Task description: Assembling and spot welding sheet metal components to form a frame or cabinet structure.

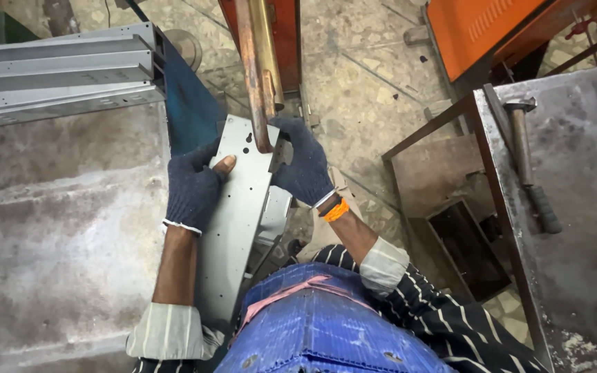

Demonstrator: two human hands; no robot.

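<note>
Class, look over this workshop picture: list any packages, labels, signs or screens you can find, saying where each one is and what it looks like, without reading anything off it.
None in view: no package, label, sign or screen shows.
The gloved left hand and right hand hold a plain grey perforated metal sheet under a copper-coloured rod.
A hammer lies on the bare metal table.
</note>
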